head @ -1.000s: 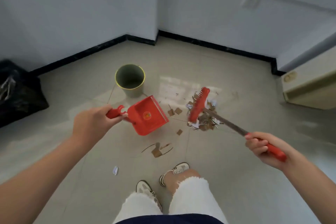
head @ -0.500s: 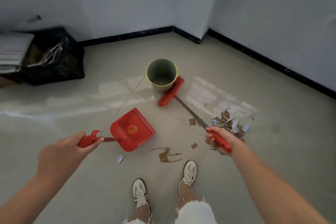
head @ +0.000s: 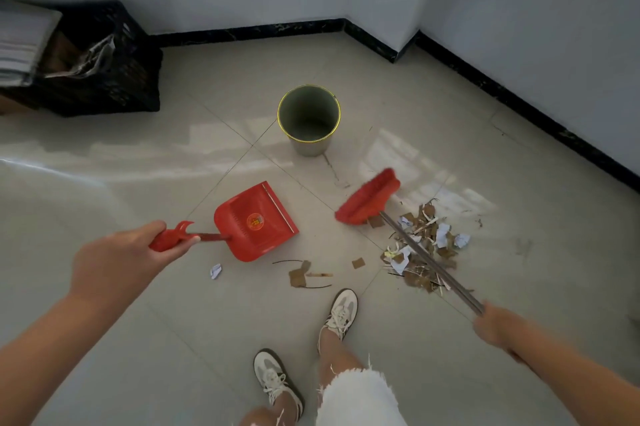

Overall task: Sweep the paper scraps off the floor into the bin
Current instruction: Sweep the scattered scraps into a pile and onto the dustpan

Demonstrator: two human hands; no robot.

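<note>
Head view: left hand (head: 119, 257) fingers curled round the red handle of the dustpan (head: 256, 221), thumb along the top. The pan sits low over the tile floor (head: 173, 339), mouth facing the far right; whether it touches the floor is unclear. Right hand (head: 493, 325) blurred, wrapped round the near end of the broom (head: 369, 199) handle; exact finger hold unclear. The metal shaft runs from the hand across the scrap pile (head: 424, 249) to the red head, which lies at the pile's far-left edge. Pile of brown and white paper bits on floor, right of centre. Loose scraps (head: 301, 275) lie between pan and shoes (head: 337, 315), one white bit (head: 215, 271) near the pan's handle. Bin (head: 309, 117) stands upright beyond both tools, well apart from the pile. Black crate (head: 104, 69) far left by the wall.
</note>
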